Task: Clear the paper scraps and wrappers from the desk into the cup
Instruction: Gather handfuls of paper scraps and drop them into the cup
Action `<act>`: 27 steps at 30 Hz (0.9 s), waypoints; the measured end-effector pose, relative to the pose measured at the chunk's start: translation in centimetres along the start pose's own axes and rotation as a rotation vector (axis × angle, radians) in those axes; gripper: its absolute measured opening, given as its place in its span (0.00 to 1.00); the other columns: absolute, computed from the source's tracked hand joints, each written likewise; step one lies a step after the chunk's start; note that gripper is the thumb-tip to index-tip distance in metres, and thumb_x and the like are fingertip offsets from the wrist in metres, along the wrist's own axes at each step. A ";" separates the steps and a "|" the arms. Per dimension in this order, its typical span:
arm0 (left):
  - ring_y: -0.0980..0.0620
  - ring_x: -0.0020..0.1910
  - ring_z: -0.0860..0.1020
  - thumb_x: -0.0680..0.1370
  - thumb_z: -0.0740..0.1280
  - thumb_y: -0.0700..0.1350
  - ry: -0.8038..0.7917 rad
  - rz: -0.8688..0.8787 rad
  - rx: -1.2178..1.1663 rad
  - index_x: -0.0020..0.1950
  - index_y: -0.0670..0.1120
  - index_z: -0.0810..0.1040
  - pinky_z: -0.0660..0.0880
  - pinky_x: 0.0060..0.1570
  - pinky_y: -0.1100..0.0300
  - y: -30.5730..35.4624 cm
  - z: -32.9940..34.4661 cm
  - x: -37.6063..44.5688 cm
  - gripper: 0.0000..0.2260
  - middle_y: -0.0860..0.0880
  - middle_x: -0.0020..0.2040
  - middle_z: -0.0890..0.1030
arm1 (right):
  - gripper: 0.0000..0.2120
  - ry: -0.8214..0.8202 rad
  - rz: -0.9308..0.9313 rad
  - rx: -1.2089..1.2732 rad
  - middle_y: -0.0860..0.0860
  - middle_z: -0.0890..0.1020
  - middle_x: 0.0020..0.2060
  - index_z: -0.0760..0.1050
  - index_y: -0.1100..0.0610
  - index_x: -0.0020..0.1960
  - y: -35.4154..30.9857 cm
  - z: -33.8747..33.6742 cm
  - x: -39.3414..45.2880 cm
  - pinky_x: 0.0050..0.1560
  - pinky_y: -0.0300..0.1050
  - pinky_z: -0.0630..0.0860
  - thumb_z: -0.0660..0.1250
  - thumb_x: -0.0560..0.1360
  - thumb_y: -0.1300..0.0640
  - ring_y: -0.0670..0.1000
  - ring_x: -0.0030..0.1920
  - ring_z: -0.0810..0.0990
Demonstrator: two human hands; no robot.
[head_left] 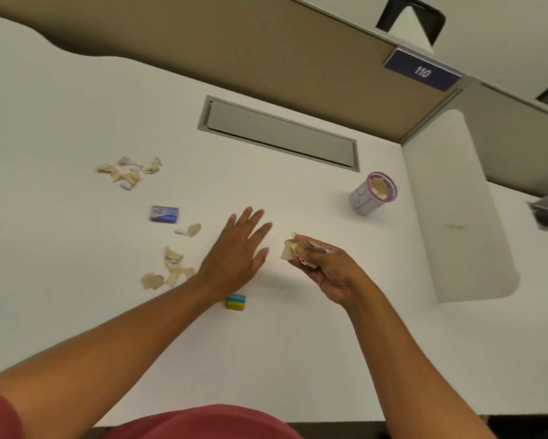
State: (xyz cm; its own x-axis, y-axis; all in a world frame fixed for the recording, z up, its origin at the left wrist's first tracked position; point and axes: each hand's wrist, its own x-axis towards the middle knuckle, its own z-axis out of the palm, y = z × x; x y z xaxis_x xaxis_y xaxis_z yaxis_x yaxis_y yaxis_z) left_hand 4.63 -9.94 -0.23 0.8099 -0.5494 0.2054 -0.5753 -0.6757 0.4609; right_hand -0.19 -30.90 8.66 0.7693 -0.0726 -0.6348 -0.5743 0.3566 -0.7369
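My right hand (326, 270) is closed around a bunch of crumpled tan paper scraps (290, 248), held above the white desk (298, 359). My left hand (237, 255) hovers flat beside it with fingers spread and nothing in it. A purple-rimmed cup (372, 193) stands to the upper right with tan scraps inside. Loose scraps lie in a far-left cluster (130, 172), a pair (190, 230) and a nearer pile (168, 272) left of my left wrist. A blue wrapper (164, 214) lies among them. A blue-and-yellow wrapper (236, 301) sits just under my left wrist.
A grey cable flap (279, 134) is set into the desk behind the hands. A tan partition (234, 52) with a "110" sign (423, 71) runs along the back. A white divider panel (456, 201) stands right of the cup.
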 end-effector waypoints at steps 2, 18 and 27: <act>0.42 0.86 0.52 0.87 0.58 0.54 -0.127 -0.002 0.020 0.84 0.48 0.63 0.50 0.84 0.42 1.3 2.4 2.6 0.26 0.44 0.86 0.57 | 0.15 0.058 -0.027 -0.021 0.57 0.87 0.57 0.81 0.62 0.64 -1.1 -2.4 -0.8 0.53 0.41 0.83 0.71 0.77 0.68 0.55 0.57 0.86; 0.38 0.85 0.54 0.83 0.48 0.71 -0.133 0.029 0.248 0.84 0.58 0.59 0.46 0.76 0.23 6.9 13.2 8.0 0.33 0.48 0.87 0.56 | 0.09 0.251 -0.317 -0.270 0.56 0.89 0.48 0.85 0.60 0.55 -11.1 -13.0 2.8 0.50 0.44 0.82 0.74 0.75 0.65 0.54 0.47 0.88; 0.39 0.86 0.53 0.83 0.47 0.71 -0.085 0.022 0.260 0.84 0.58 0.58 0.47 0.77 0.23 7.0 13.4 8.0 0.32 0.49 0.87 0.55 | 0.18 0.576 -0.483 -1.377 0.57 0.86 0.55 0.85 0.55 0.60 -16.9 -15.1 11.2 0.52 0.51 0.82 0.68 0.74 0.68 0.59 0.52 0.83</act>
State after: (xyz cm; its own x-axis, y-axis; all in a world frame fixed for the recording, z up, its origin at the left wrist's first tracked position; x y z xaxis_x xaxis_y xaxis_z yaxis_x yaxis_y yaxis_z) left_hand 5.50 -25.63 -6.93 0.7905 -0.5974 0.1352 -0.6119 -0.7604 0.2179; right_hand 13.90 -51.79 10.43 0.9272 -0.3715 -0.0484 -0.3666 -0.8727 -0.3224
